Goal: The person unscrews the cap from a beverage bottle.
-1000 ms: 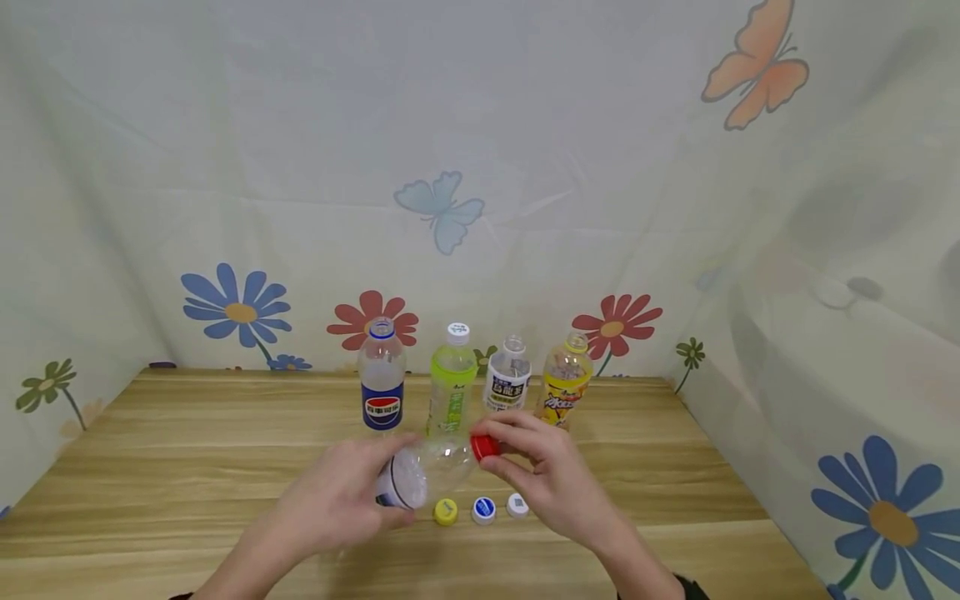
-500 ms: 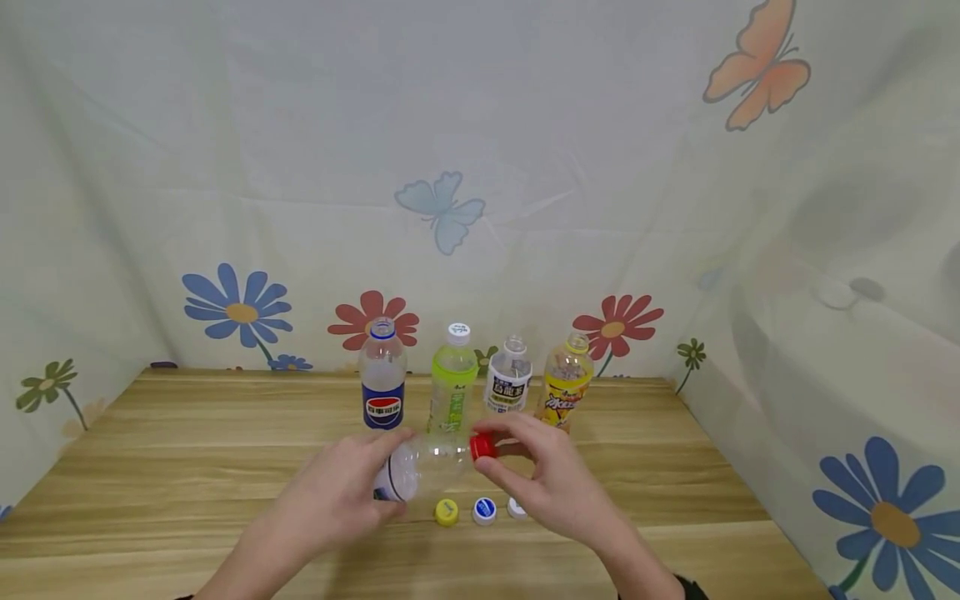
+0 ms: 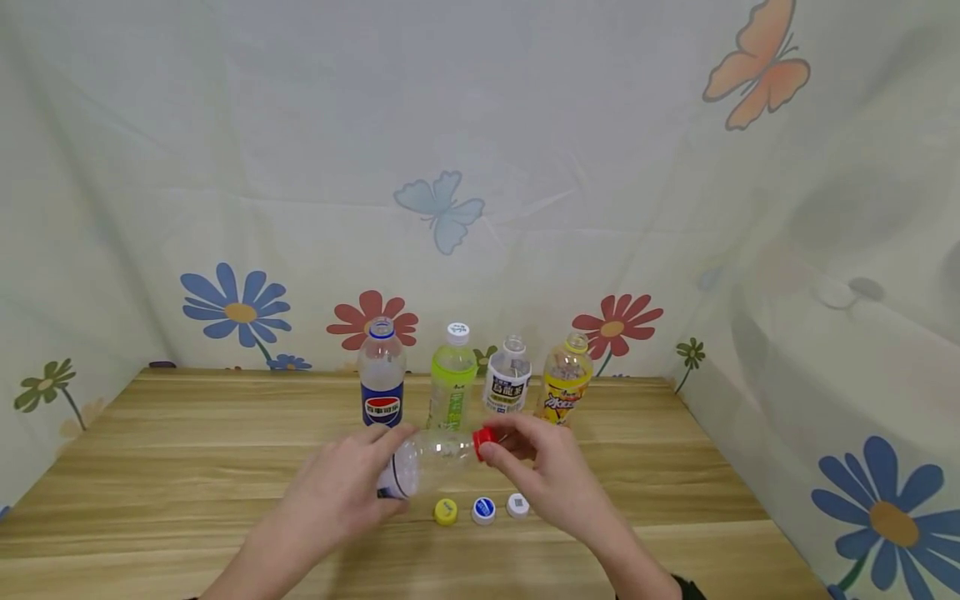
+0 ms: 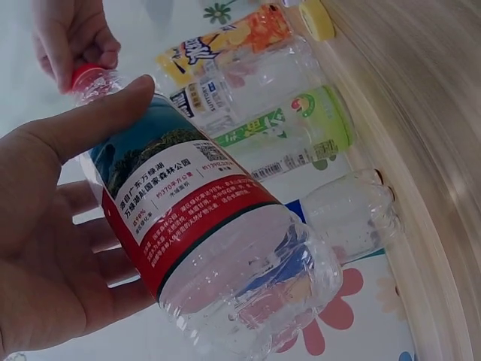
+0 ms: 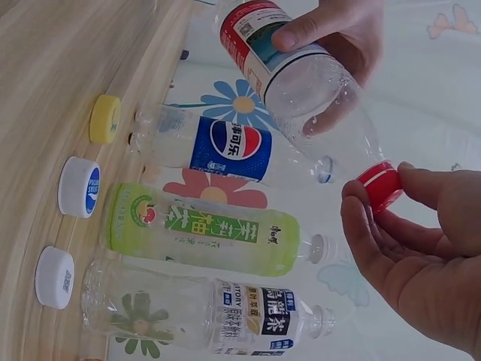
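Observation:
A clear plastic bottle [image 3: 442, 450] with a red, white and blue label [image 4: 188, 195] lies on its side in the air, its neck toward the right. My left hand [image 3: 341, 479] grips it round the label, thumb on top in the left wrist view. At the neck sits a red cap [image 5: 379, 186], pinched between the thumb and fingers of my right hand [image 3: 551, 471]. On the table in front of me, below the bottle, are a yellow cap [image 3: 446, 512], a blue-and-white cap [image 3: 483, 510] and a white cap [image 3: 517, 505].
Behind my hands stand a Pepsi bottle [image 3: 382, 387] without a cap, a green-labelled bottle [image 3: 453, 375] with a white cap, an uncapped oolong tea bottle [image 3: 508, 379] and an uncapped yellow-labelled bottle [image 3: 566, 383]. A flowered cloth [image 3: 300, 167] hangs behind the wooden table [image 3: 225, 442].
Both hands stay on the bottle and its red cap. The right hand's fingers have shifted round the cap, and the white cap below shows fully again.

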`<move>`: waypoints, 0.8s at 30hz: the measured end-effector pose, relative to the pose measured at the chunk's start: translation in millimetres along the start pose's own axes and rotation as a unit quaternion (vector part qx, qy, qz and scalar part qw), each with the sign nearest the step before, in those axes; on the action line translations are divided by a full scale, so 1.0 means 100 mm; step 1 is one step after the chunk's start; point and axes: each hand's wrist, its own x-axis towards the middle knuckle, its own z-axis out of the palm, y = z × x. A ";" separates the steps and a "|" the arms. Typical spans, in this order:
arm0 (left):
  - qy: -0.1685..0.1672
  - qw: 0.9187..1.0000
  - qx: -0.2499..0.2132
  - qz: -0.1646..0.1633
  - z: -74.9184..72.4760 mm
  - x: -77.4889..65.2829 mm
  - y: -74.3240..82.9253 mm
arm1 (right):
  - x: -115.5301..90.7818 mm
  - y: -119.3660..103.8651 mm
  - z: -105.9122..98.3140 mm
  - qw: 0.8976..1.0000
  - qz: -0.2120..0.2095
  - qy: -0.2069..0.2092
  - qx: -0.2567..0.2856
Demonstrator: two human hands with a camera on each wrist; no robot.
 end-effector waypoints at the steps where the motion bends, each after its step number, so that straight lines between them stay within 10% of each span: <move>1: 0.002 1.000 0.002 0.001 0.00 0.00 0.01 | 0.00 0.00 0.00 1.000 0.001 0.002 -0.001; 24: 0.019 1.000 0.018 0.005 0.02 -0.02 0.00 | -0.02 0.01 0.00 0.999 -0.033 -0.013 0.022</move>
